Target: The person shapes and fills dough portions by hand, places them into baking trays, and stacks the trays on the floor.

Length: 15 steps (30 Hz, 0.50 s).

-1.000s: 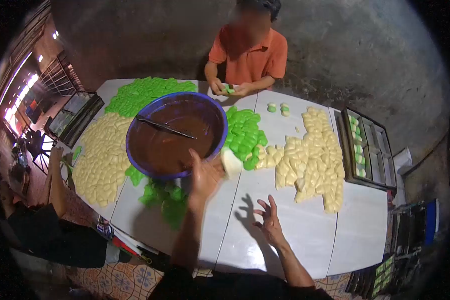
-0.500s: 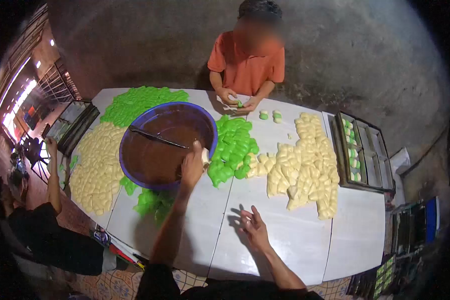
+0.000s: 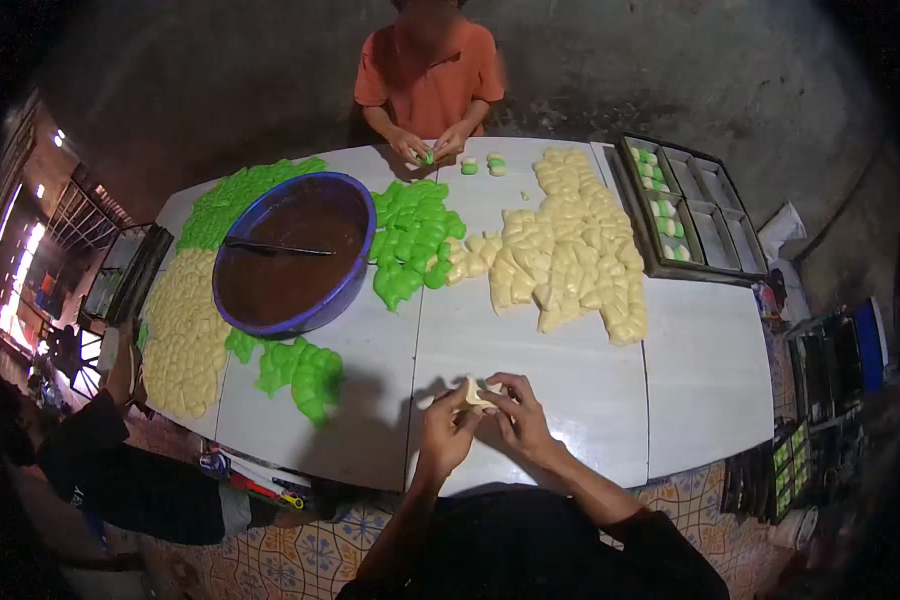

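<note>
Near the table's front edge, my left hand (image 3: 448, 430) and my right hand (image 3: 520, 415) both pinch one small cream dough piece (image 3: 476, 392). A dark spot of filling shows in its middle, and its edges stand up between my fingertips. Left of and beyond my hands is the blue basin (image 3: 365, 262) of brown filling (image 3: 280, 270), with a long dark utensil (image 3: 285, 247) lying across the filling. Green dough pieces (image 3: 415, 235) are clustered just right of the basin. Farther right spreads a patch of cream dough pieces (image 3: 570, 250).
Across the table, a person in an orange shirt (image 3: 430, 80) handles green and cream dough. Two-coloured pieces (image 3: 496, 164) sit nearby. A divided metal tray (image 3: 705, 215) stands at the right. More cream dough (image 3: 185, 340) and another person in black (image 3: 130, 470) are at the left.
My left hand has come from the basin's rim toward me with the cream dough. My right hand has met it, and both now grip the dough. The head view has shifted.
</note>
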Each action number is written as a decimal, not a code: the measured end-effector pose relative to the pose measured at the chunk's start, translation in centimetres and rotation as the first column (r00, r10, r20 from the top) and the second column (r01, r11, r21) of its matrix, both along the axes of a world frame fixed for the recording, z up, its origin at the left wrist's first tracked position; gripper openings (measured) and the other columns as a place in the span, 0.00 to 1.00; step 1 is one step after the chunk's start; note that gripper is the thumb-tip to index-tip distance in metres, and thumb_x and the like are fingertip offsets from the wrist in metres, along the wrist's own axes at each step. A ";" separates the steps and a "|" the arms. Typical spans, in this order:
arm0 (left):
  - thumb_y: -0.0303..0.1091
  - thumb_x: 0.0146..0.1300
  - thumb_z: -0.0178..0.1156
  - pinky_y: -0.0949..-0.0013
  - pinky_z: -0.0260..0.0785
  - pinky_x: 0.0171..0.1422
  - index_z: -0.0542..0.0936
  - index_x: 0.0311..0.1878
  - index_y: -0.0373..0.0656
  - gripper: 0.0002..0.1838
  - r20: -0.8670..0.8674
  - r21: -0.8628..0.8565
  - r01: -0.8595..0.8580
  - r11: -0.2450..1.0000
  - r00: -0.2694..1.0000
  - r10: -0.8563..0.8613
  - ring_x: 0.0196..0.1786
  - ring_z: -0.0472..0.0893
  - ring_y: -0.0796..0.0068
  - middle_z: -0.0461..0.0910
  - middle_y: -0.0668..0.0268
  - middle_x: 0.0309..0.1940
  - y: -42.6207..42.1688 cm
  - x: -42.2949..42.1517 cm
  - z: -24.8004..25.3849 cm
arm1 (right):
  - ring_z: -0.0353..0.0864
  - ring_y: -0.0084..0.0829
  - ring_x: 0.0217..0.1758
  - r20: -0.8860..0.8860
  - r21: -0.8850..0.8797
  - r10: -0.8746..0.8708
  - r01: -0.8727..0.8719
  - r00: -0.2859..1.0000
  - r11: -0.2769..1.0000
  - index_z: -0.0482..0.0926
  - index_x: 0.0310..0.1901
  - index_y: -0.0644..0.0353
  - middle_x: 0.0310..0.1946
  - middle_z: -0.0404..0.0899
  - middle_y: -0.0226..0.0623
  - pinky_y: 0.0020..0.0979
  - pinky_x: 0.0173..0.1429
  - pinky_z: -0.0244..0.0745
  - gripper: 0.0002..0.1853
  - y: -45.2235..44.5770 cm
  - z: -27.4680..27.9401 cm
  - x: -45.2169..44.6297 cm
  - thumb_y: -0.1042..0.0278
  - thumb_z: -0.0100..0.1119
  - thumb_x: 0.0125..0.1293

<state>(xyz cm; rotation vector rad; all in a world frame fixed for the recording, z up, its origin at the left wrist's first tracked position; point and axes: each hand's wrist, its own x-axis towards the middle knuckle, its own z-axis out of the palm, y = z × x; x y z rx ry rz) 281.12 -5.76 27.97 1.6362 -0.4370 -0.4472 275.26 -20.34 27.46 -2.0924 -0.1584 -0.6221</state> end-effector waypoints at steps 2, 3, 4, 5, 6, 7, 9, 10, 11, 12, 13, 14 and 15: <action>0.25 0.66 0.56 0.70 0.73 0.56 0.73 0.59 0.31 0.19 -0.064 0.005 0.034 0.999 0.997 -0.034 0.51 0.78 0.72 0.76 0.57 0.51 0.0 -0.7 -0.4 | 0.75 0.33 0.45 -0.057 0.323 0.007 0.011 0.998 0.946 0.79 0.47 0.64 0.51 0.73 0.41 0.31 0.50 0.72 0.14 -0.5 0.4 -0.9 0.83 0.58 0.58; 0.25 0.66 0.57 0.71 0.76 0.52 0.76 0.54 0.30 0.15 0.097 0.056 0.032 0.998 0.995 -0.037 0.48 0.80 0.71 0.78 0.58 0.48 0.2 -1.1 0.1 | 0.76 0.32 0.45 -0.063 0.485 -0.004 0.034 0.998 0.874 0.79 0.46 0.64 0.50 0.74 0.42 0.30 0.49 0.73 0.12 -0.6 -0.2 -0.9 0.82 0.57 0.59; 0.26 0.66 0.58 0.71 0.77 0.50 0.77 0.51 0.29 0.13 0.009 0.000 0.004 1.000 1.000 -0.004 0.46 0.81 0.72 0.78 0.58 0.46 0.1 -1.7 0.8 | 0.77 0.31 0.45 -0.070 0.630 -0.015 0.056 0.997 0.774 0.80 0.45 0.65 0.49 0.74 0.42 0.30 0.49 0.73 0.11 -0.8 -0.5 -0.9 0.82 0.57 0.60; 0.26 0.65 0.58 0.72 0.78 0.48 0.78 0.48 0.28 0.11 -0.084 -0.056 -0.027 0.998 0.996 0.022 0.44 0.81 0.72 0.79 0.58 0.43 -0.1 -2.4 1.6 | 0.77 0.30 0.50 -0.050 0.505 0.051 -0.019 0.997 0.863 0.79 0.46 0.65 0.47 0.76 0.42 0.30 0.51 0.73 0.10 -1.1 0.6 -1.1 0.79 0.57 0.62; 0.27 0.65 0.59 0.73 0.78 0.46 0.79 0.45 0.28 0.10 -0.178 -0.109 -0.060 0.992 0.983 0.040 0.43 0.81 0.72 0.79 0.58 0.41 -0.4 -2.8 2.0 | 0.77 0.33 0.51 -0.106 0.491 0.133 -0.064 0.985 0.869 0.78 0.47 0.66 0.48 0.76 0.43 0.30 0.52 0.73 0.11 -0.8 1.6 -1.6 0.76 0.58 0.62; 0.31 0.65 0.61 0.71 0.80 0.44 0.79 0.42 0.28 0.12 -0.284 -0.190 -0.084 0.978 0.958 0.027 0.43 0.82 0.71 0.79 0.59 0.41 -0.4 -2.7 0.3 | 0.78 0.30 0.50 -0.099 0.335 0.112 -0.073 0.989 0.939 0.79 0.46 0.66 0.50 0.74 0.42 0.28 0.49 0.74 0.10 -0.3 2.2 -1.9 0.77 0.58 0.64; 0.32 0.66 0.60 0.70 0.80 0.44 0.77 0.45 0.29 0.13 -0.328 -0.145 -0.118 0.982 0.943 0.065 0.42 0.82 0.72 0.79 0.59 0.40 -0.4 -2.8 -0.5 | 0.78 0.26 0.46 -0.097 0.244 0.138 -0.111 0.986 0.963 0.80 0.45 0.66 0.51 0.74 0.39 0.27 0.43 0.76 0.09 0.1 0.6 -2.5 0.75 0.56 0.66; 0.32 0.67 0.59 0.70 0.80 0.44 0.76 0.46 0.30 0.13 -0.351 -0.120 -0.137 0.983 0.932 0.087 0.41 0.82 0.72 0.79 0.59 0.39 -0.5 -3.0 -1.1 | 0.77 0.25 0.44 -0.177 0.289 0.140 -0.084 0.974 0.954 0.80 0.46 0.65 0.50 0.74 0.39 0.26 0.42 0.75 0.09 -0.4 -0.8 -2.7 0.75 0.56 0.66; 0.35 0.66 0.60 0.71 0.80 0.42 0.76 0.45 0.31 0.14 -0.320 -0.177 -0.178 0.968 0.940 0.115 0.41 0.82 0.73 0.79 0.60 0.39 -0.8 -3.1 -1.6 | 0.76 0.24 0.42 -0.257 0.333 0.147 -0.055 0.955 0.941 0.80 0.47 0.64 0.49 0.74 0.39 0.25 0.41 0.74 0.10 -0.8 -0.8 -2.8 0.75 0.56 0.66; 0.34 0.65 0.61 0.72 0.79 0.40 0.77 0.43 0.31 0.13 -0.311 -0.134 -0.186 0.973 0.941 0.136 0.40 0.81 0.74 0.79 0.60 0.39 -1.1 -3.3 -1.9 | 0.75 0.24 0.40 -0.335 0.376 0.157 -0.021 0.929 0.926 0.80 0.48 0.64 0.47 0.75 0.38 0.24 0.39 0.74 0.10 -0.9 -0.7 -2.9 0.75 0.56 0.66; 0.33 0.63 0.63 0.73 0.78 0.39 0.78 0.41 0.32 0.12 -0.301 -0.089 -0.192 0.977 0.941 0.157 0.38 0.80 0.75 0.79 0.61 0.38 -1.4 -3.3 -2.2 | 0.72 0.24 0.35 -0.281 0.504 0.160 0.004 0.946 0.864 0.78 0.53 0.61 0.43 0.76 0.38 0.22 0.37 0.70 0.14 -0.4 -0.5 -3.1 0.75 0.56 0.66; 0.32 0.62 0.65 0.74 0.77 0.37 0.78 0.39 0.32 0.11 -0.290 -0.044 -0.195 0.980 0.941 0.174 0.36 0.80 0.77 0.79 0.62 0.38 -1.7 -3.3 -2.2 | 0.72 0.24 0.34 -0.275 0.455 0.096 0.042 0.957 0.889 0.76 0.55 0.61 0.43 0.76 0.37 0.22 0.36 0.70 0.16 -0.3 -0.6 -2.6 0.75 0.56 0.66; 0.28 0.61 0.65 0.75 0.75 0.37 0.78 0.36 0.33 0.08 -0.209 0.017 -0.186 0.982 0.960 0.186 0.38 0.80 0.76 0.77 0.62 0.37 -2.0 -3.2 -2.7 | 0.72 0.23 0.33 -0.267 0.403 0.032 0.082 0.963 0.912 0.74 0.57 0.61 0.44 0.76 0.37 0.22 0.36 0.69 0.17 -0.3 -0.8 -2.2 0.74 0.55 0.67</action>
